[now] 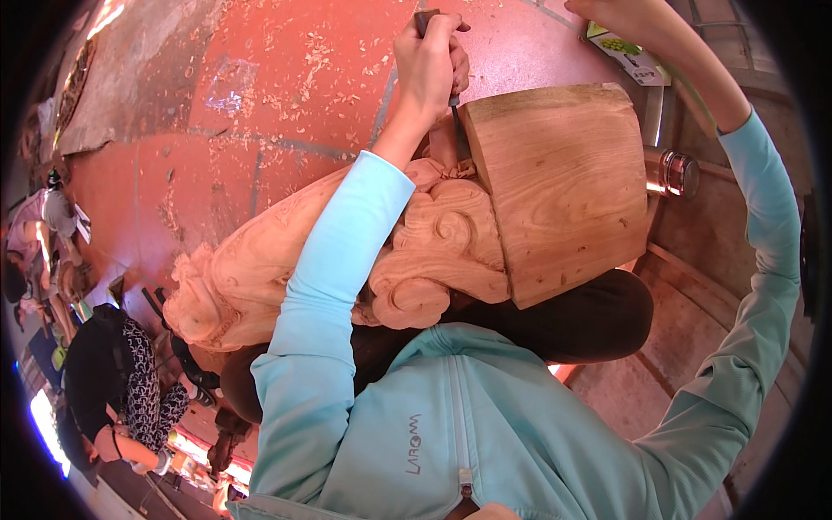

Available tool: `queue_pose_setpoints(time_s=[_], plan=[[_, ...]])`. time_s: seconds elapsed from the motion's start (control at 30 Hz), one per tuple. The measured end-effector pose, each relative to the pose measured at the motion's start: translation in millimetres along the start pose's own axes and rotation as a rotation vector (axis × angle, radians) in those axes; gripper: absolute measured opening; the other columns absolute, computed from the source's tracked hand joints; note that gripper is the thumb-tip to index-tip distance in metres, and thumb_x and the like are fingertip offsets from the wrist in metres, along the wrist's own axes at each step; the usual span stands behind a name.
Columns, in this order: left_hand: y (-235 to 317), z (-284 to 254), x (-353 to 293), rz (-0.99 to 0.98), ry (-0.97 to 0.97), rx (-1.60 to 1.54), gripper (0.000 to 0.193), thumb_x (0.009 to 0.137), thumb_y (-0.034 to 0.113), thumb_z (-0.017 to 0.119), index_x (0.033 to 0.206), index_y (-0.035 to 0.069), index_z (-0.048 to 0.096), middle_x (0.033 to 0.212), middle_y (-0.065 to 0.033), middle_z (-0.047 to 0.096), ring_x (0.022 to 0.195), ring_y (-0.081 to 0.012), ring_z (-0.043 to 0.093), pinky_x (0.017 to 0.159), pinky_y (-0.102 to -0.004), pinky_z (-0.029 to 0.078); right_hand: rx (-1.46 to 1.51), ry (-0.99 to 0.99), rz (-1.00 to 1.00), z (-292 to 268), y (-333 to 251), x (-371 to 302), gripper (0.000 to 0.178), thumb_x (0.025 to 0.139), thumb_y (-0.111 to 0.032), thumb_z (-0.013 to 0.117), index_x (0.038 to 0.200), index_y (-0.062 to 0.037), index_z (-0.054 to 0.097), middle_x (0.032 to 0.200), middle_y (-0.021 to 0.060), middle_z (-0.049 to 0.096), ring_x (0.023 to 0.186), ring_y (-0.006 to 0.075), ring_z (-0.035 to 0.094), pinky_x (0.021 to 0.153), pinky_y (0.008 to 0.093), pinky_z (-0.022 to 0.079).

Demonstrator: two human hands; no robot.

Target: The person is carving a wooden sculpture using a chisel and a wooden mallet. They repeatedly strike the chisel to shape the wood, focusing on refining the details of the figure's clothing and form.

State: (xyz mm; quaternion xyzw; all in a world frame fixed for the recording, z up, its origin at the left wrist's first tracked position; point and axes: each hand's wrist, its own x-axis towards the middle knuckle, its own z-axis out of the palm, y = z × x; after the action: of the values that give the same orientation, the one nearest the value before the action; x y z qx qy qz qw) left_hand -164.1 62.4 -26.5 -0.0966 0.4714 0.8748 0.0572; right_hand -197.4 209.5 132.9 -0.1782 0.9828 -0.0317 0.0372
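A pale wood carving (433,251) with scrolls and flowing relief lies across my lap. At its right end is a plain, uncarved wooden block (563,191). My left hand (429,69) is closed around the dark handle of a carving chisel (455,117). The chisel's thin blade points down toward the carving beside the block's far left corner; its tip is hard to make out. My right hand (598,9) is raised at the top edge, away from the carving and mostly cut off, so its grip is hidden.
Wood shavings (316,61) litter the red tiled floor (199,191). A green and white carton (624,52) stands beneath my right forearm. A metal-capped cylindrical container (672,173) lies right of the block. Other people (113,373) sit at work on the left.
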Motion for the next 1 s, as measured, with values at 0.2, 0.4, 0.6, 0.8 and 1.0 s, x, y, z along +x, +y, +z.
queue_pose_setpoints(time_s=[0.2, 0.4, 0.6, 0.8, 1.0], plan=[[-3.5, -2.9, -1.3, -0.009, -0.003, -0.005, 0.024, 0.087, 0.024, 0.051, 0.082, 0.001, 0.052, 0.049, 0.0011, 0.032, 0.036, -0.0087, 0.031, 0.035, -0.0256, 0.023, -0.153, -0.296, -0.149, -10.7, 12.3, 16.5, 0.073, 0.07, -0.002, 0.051, 0.14, -0.0209, 0.041, 0.077, 0.0172, 0.064, 0.064, 0.0268, 0.062, 0.06, 0.0375, 0.049], [-4.7, -1.2, -1.5, -0.042, 0.036, -0.015, 0.023, 0.087, 0.023, 0.052, 0.082, 0.001, 0.053, 0.05, 0.0011, 0.033, 0.036, -0.0087, 0.031, 0.034, -0.0255, 0.023, -0.181, -0.364, -0.02, -19.3, -5.4, 9.3, 0.073, 0.071, -0.003, 0.051, 0.141, -0.0208, 0.041, 0.076, 0.0179, 0.063, 0.062, 0.0264, 0.062, 0.06, 0.0375, 0.05], [-6.4, 7.1, -3.0, -0.043, -0.033, -0.006, 0.022, 0.086, 0.023, 0.052, 0.081, 0.002, 0.053, 0.049, 0.0006, 0.033, 0.036, -0.0092, 0.032, 0.034, -0.0257, 0.023, 0.452, -0.185, -0.112, 4.9, 84.2, 10.7, 0.075, 0.069, -0.002, 0.049, 0.141, -0.0216, 0.041, 0.074, 0.016, 0.064, 0.06, 0.0259, 0.061, 0.057, 0.038, 0.049], [-5.7, -1.8, -7.6, -0.022, 0.0, 0.02, 0.022, 0.087, 0.023, 0.052, 0.08, 0.002, 0.052, 0.048, 0.0005, 0.033, 0.035, -0.0096, 0.032, 0.034, -0.0262, 0.023, -0.1, -0.303, -0.106, -10.4, 19.6, 13.0, 0.075, 0.073, -0.004, 0.052, 0.143, -0.0241, 0.036, 0.075, 0.0153, 0.064, 0.061, 0.0269, 0.062, 0.057, 0.0382, 0.049], [-6.7, 0.5, -9.2, -0.034, -0.004, 0.041, 0.023, 0.088, 0.023, 0.051, 0.079, 0.002, 0.052, 0.048, 0.0006, 0.034, 0.035, -0.0095, 0.031, 0.034, -0.0263, 0.023, -0.259, -0.443, -0.127, -11.8, 11.8, 6.1, 0.079, 0.071, -0.002, 0.051, 0.144, -0.0248, 0.034, 0.075, 0.0183, 0.063, 0.063, 0.0276, 0.062, 0.059, 0.0377, 0.048]])
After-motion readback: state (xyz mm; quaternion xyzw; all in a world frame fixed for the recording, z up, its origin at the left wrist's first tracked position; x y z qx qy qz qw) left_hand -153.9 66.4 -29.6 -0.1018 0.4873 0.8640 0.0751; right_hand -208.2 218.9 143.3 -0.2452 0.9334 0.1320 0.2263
